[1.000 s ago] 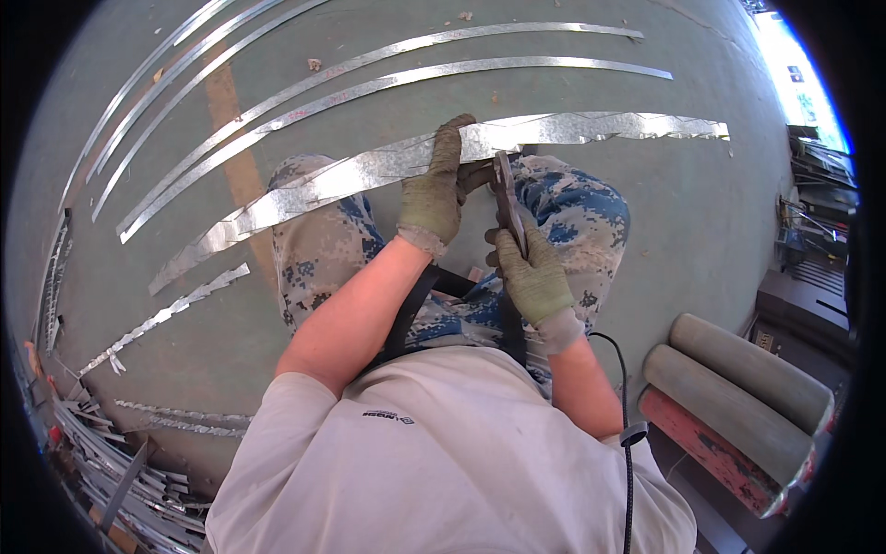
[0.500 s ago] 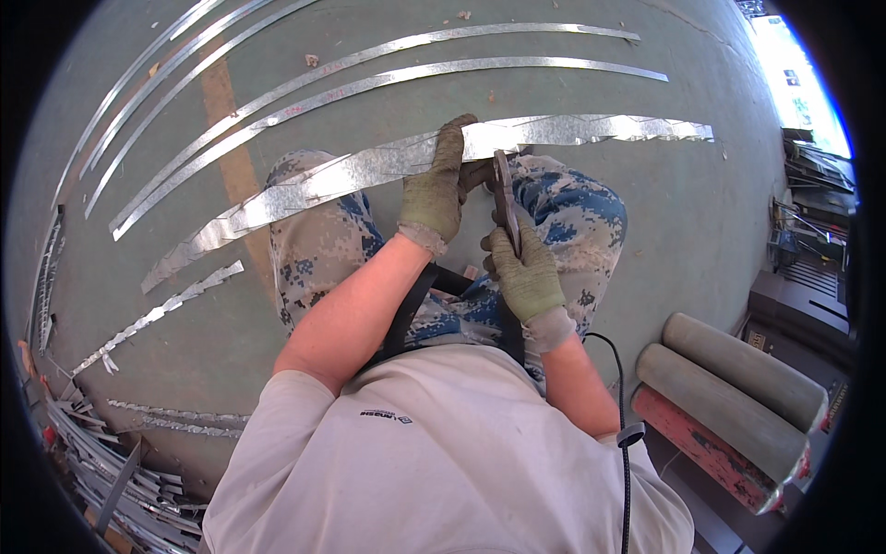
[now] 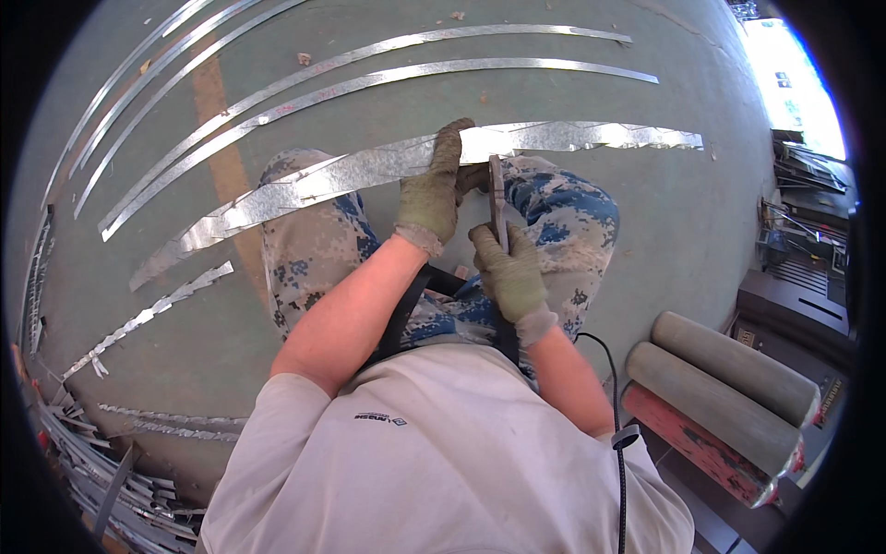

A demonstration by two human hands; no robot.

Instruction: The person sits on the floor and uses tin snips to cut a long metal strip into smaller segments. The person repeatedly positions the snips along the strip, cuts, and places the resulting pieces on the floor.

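Note:
A long shiny sheet-metal strip (image 3: 305, 187) with a nicked, bent edge lies crosswise over my knees. My left hand (image 3: 432, 189), in a dirty green work glove, grips it near its middle, its thumb on top and its other fingers mostly hidden beneath. My gloved right hand (image 3: 512, 272) is closed round a narrow dark metal hand tool (image 3: 498, 196), like snips or pliers. The tool points away from me, and its far end meets the strip's near edge just right of my left hand. Whether its jaws are on the metal cannot be made out.
Several narrow metal strips (image 3: 369, 88) lie on the green floor ahead. A crumpled strip (image 3: 148, 319) and a scrap-metal pile (image 3: 101, 480) are at the left. Grey cylinders (image 3: 720, 406) and a red one (image 3: 697, 443) stand at the right. A black cable (image 3: 616, 388) hangs beside my right arm.
My right hand has shifted slightly left, and the tool now stands straighter and more edge-on. My left hand keeps its place on the strip. The whole view has moved slightly.

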